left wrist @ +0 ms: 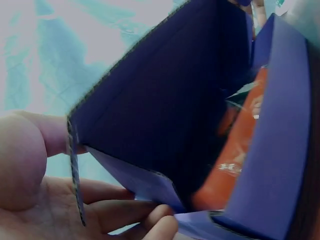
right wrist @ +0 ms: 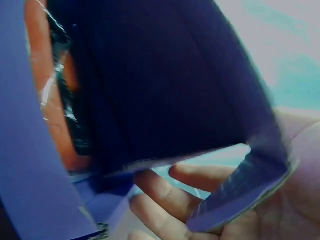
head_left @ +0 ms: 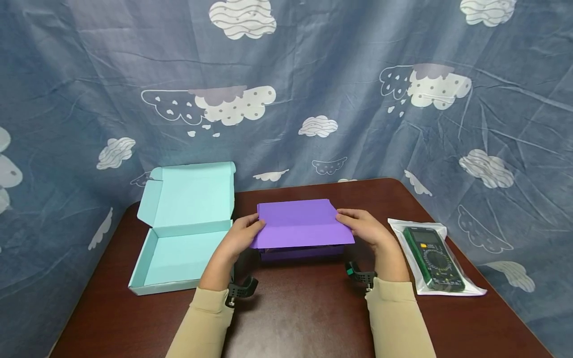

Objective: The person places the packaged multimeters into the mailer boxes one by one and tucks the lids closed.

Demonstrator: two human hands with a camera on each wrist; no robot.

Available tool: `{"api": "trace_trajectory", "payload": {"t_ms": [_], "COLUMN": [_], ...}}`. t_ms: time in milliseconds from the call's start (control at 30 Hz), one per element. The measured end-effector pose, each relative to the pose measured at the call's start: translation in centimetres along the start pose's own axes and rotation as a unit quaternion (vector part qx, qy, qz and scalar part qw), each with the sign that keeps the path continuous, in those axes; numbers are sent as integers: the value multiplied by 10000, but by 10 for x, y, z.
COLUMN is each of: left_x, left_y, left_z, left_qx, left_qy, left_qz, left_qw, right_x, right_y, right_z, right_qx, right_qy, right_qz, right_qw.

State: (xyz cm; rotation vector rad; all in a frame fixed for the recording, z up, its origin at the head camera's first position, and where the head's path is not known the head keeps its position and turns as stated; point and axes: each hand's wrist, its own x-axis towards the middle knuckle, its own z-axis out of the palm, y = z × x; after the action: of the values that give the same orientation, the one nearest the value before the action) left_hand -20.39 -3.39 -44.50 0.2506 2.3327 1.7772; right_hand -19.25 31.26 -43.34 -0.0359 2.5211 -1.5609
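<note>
A purple cardboard box (head_left: 302, 254) sits on the table in the head view, its lid (head_left: 300, 223) tilted over it with a gap at the front. My left hand (head_left: 239, 234) grips the lid's left edge, thumb on top and fingers by the side flap. At the right edge my right hand (head_left: 366, 227) pinches the lid in the same way; its fingers lie beside the bent flap (right wrist: 240, 195) in the right wrist view. Inside the box, an orange and black item (left wrist: 239, 155) in shiny clear plastic shows in the left wrist view; its kind is hidden.
To the left stands a light turquoise box (head_left: 188, 253) with its lid raised. A green multimeter (head_left: 434, 258) in a clear bag lies near the table's right edge. Behind the dark brown table (head_left: 300, 308) hangs a blue curtain (head_left: 291, 64) with cloud prints.
</note>
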Motion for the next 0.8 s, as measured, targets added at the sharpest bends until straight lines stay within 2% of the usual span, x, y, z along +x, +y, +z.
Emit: {"api": "trace_trajectory", "payload": {"t_ms": [67,333,600,800], "left_x": [1,-4,-15,-15], "left_y": [-1,4,15,13], "left_z": [2,-3,-14,-10], "left_qx": [26,830,1586,2060], "left_qy": [69,438,301,2], "left_qz": [24,190,156,-17], "left_qw": [10000,9954,9868,9785], "right_x": [0,-3,-16,-16], "right_y": [-1,-7,-19,-19], "right_z": [2,4,0,6], "right_qx": [-20,-521,-1384,-1807], "right_qy": [80,26,192,14], "right_qz": [59,43,-132,-137], "right_qw": [9999,9986,9901,9835]}}
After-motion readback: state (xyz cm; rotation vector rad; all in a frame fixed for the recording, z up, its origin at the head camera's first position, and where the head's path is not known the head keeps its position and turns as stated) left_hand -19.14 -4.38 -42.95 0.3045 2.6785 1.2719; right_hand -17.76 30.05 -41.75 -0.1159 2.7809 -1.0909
